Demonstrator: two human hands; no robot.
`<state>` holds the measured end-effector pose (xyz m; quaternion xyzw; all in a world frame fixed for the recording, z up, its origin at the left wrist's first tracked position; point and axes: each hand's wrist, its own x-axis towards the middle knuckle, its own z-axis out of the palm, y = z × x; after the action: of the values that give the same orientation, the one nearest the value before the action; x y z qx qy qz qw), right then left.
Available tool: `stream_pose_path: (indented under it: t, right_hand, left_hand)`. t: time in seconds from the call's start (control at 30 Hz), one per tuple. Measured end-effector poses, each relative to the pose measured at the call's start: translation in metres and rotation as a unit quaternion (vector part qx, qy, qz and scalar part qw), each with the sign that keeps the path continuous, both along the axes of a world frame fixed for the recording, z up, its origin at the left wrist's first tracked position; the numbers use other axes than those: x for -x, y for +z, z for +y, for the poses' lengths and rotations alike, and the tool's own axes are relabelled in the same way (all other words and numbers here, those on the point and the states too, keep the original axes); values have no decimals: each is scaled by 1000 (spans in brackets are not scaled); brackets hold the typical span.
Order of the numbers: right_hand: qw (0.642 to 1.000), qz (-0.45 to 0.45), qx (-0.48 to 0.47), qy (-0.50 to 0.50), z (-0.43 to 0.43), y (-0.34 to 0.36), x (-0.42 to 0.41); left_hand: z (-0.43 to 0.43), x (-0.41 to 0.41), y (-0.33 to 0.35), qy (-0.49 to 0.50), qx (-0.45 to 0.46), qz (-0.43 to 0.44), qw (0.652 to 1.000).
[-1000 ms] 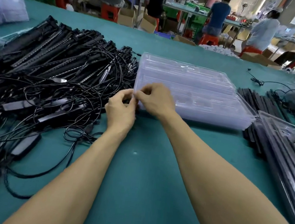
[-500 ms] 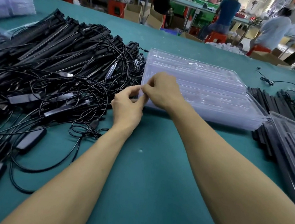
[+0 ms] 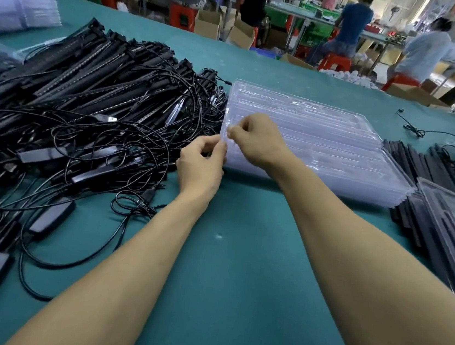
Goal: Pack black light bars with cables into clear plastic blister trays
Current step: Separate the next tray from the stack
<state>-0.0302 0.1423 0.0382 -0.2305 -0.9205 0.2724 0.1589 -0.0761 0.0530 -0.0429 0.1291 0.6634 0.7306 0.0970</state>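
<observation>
Teal table (image 3: 235,288) — red stools (image 3: 335,62), cardboard boxes (image 3: 241,35) behind.

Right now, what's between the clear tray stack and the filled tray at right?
Loose black light bars lie there side by side, shown in the head view.

Flat stack of clear blister trays (image 3: 324,144), its near-left corner pinched between the fingers (image 3: 218,149); black light bars (image 3: 103,77) with tangled cables (image 3: 125,157) heaped just left of the fingers
</observation>
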Motion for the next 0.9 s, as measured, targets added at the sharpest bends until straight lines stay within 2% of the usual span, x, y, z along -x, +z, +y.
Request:
stream_pose_path:
  t: [0.13, 0.23, 0.37, 0.57, 0.73, 0.83, 0.9]
  right_hand:
    - [995, 38, 91, 3, 1, 4, -7]
    - [993, 73, 94, -6, 3, 8, -10]
    - [999, 49, 14, -7, 2, -2, -9]
    - [994, 17, -101, -23, -6, -15, -7]
    - [963, 34, -266, -26, 5, -24, -21]
    - [925, -17, -379, -23, 19, -21, -31]
    - [916, -26, -399, -31, 20, -18, -30]
  left_hand:
    - [1, -1, 2, 3, 38, 7, 999]
    - [2, -2, 6, 13, 55, 25, 998]
    - [4, -5, 1, 27, 119, 109, 986]
    - [3, -6, -1, 3, 186, 126, 974]
    - [2, -8, -2, 9, 203, 139, 969]
    - [2, -10, -1, 6, 209, 161, 965]
    - [2, -10, 1, -1, 227, 182, 957]
